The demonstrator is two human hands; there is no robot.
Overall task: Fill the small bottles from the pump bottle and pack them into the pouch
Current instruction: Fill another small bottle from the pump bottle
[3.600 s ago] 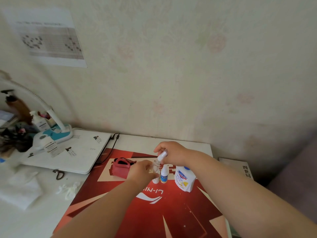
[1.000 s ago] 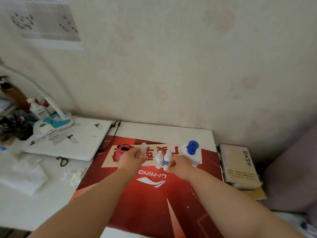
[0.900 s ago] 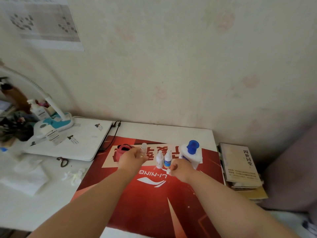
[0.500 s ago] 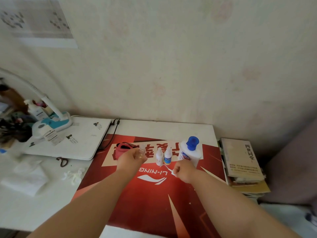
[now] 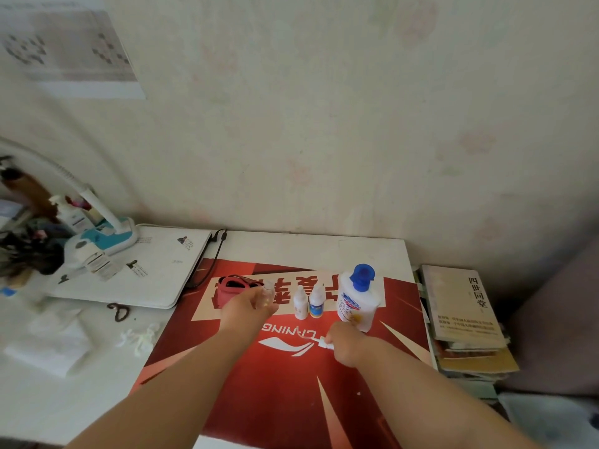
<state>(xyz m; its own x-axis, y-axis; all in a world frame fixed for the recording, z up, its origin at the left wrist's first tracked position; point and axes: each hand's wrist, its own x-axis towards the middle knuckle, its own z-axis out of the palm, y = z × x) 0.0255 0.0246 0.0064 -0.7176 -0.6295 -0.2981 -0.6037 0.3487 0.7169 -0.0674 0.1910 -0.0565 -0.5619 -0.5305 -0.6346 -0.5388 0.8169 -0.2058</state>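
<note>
Wall chart [image 5: 64, 43] print illegible

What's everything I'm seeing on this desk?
White plastic pump bottle: one, blue top, mat's right side.
Small white capped bottles: two, standing left of it.
Small clear bottle: one, held above mat.
Red fabric pouch: one, mat's far-left part.
Red printed mat: one, on desk.
Books: stack, beige, right of desk.
Desk lamp: one, white-teal, far left.
Left hand: one, grips clear bottle.
Right hand: one, pinches small white cap.
</note>
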